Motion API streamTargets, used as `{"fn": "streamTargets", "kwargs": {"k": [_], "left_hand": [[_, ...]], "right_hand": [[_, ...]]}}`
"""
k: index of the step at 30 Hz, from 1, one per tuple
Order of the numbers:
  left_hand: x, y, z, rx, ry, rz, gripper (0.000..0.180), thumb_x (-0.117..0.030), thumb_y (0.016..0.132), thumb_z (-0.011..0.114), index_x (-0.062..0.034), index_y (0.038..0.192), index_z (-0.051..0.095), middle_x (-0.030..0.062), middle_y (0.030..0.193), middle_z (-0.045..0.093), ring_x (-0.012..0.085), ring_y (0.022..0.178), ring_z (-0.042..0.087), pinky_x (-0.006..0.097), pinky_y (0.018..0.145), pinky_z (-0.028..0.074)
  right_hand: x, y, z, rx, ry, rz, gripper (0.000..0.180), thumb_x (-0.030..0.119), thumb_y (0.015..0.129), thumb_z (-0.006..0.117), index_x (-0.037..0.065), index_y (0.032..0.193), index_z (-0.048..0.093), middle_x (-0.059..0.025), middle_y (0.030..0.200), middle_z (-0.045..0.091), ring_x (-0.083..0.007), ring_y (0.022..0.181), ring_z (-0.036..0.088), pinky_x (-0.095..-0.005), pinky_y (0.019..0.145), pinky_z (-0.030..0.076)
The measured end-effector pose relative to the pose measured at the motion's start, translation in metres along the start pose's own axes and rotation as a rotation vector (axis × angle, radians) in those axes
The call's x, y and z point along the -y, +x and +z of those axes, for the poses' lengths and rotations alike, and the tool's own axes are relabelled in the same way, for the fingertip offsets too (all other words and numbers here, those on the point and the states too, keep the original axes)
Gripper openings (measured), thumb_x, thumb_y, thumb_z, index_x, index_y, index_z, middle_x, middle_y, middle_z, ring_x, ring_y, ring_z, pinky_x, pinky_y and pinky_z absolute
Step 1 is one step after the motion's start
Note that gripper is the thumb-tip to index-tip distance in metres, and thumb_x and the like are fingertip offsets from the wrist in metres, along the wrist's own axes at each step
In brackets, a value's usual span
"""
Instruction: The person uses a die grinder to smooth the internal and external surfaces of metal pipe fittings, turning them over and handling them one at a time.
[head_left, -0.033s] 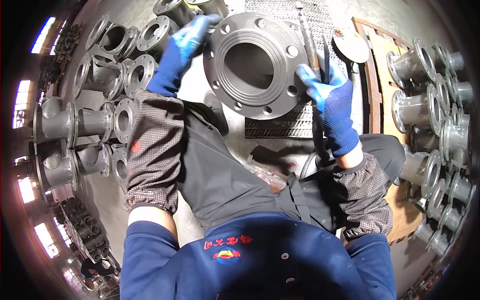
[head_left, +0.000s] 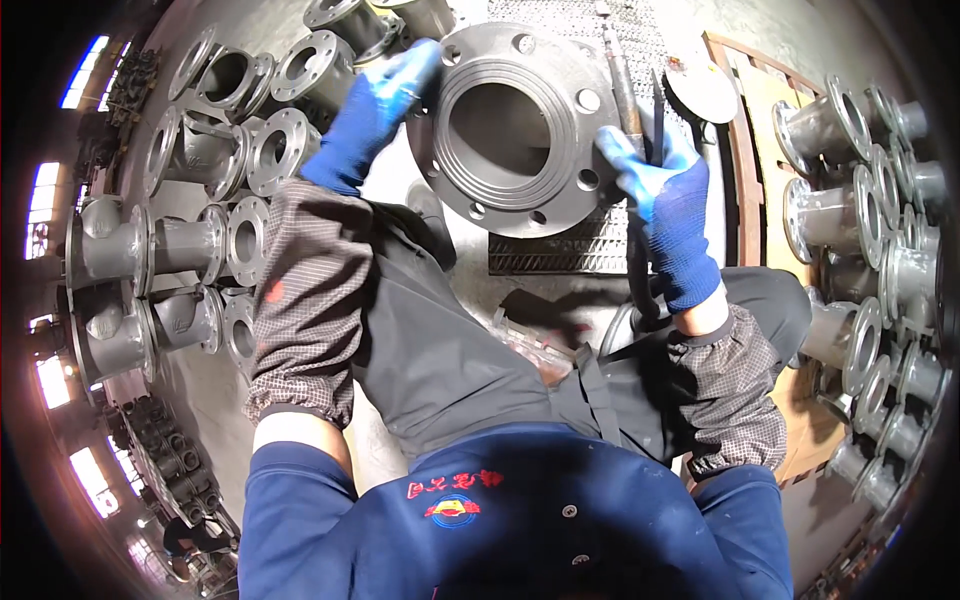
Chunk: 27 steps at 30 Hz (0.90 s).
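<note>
The flanged pipe fitting (head_left: pixel 567 142) stands bore-up in front of me, over the metal grating (head_left: pixel 560 258). Its bolt holes and ringed face look already formed; what is left, I cannot tell. Similar flanged pipes (head_left: pixel 835 222) lie on both sides. My right hand (head_left: pixel 665 185) is closed round a slim, rod-like tool (head_left: pixel 622 85). My left hand (head_left: pixel 395 92) touches the flange rim, fingers fairly straight; whether they curl under, I cannot tell.

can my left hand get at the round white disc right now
Probably not directly: the grey flange and the rod-like tool appear to lie between the left hand and the white disc.
</note>
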<state>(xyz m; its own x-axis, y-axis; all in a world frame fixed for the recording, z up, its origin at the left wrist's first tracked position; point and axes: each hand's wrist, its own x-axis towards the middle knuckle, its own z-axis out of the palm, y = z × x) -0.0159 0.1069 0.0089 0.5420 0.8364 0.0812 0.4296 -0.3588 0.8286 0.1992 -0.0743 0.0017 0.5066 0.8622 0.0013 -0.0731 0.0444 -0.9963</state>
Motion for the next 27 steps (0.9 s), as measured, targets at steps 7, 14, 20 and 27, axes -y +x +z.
{"fn": "streamTargets", "kwargs": {"k": [7,14,20,27], "left_hand": [[0.006,0.011,0.027,0.131,-0.153,0.068,0.06,-0.053,0.089,0.056,-0.0004,0.118,0.06,0.0051,0.1,0.065,0.0141,0.097,0.059,0.029,0.091,0.046],[-0.029,0.027,0.074,0.082,-0.081,0.063,0.051,-0.04,0.089,0.061,-0.0006,0.12,0.058,0.0034,0.101,0.064,0.0089,0.087,0.058,0.023,0.078,0.047],[-0.02,0.049,0.108,0.018,-0.158,0.282,0.052,-0.04,0.087,0.064,0.0008,0.118,0.058,0.006,0.095,0.064,0.0112,0.083,0.059,0.024,0.074,0.048],[-0.083,0.059,0.13,0.071,-0.423,-0.171,0.054,-0.042,0.082,0.069,0.0047,0.108,0.06,0.0061,0.093,0.063,0.0123,0.083,0.058,0.026,0.073,0.049]], "right_hand": [[-0.005,0.01,-0.04,-0.061,0.071,0.105,0.043,0.011,0.079,0.074,-0.003,0.117,0.058,-0.0043,0.087,0.066,-0.0063,0.069,0.059,-0.0185,0.06,0.047],[-0.026,0.009,-0.095,-0.118,0.008,0.233,0.029,0.013,0.087,0.061,-0.004,0.11,0.062,-0.0056,0.089,0.066,-0.0086,0.059,0.058,-0.0192,0.052,0.045],[-0.038,0.022,-0.123,-0.121,0.075,0.237,0.029,0.016,0.092,0.057,-0.005,0.112,0.061,-0.0093,0.101,0.064,-0.0111,0.083,0.06,-0.023,0.067,0.05],[-0.041,0.031,-0.133,-0.176,-0.001,0.412,0.03,0.024,0.088,0.062,0.001,0.108,0.063,-0.0052,0.092,0.063,-0.0149,0.071,0.062,-0.0237,0.059,0.052]]}}
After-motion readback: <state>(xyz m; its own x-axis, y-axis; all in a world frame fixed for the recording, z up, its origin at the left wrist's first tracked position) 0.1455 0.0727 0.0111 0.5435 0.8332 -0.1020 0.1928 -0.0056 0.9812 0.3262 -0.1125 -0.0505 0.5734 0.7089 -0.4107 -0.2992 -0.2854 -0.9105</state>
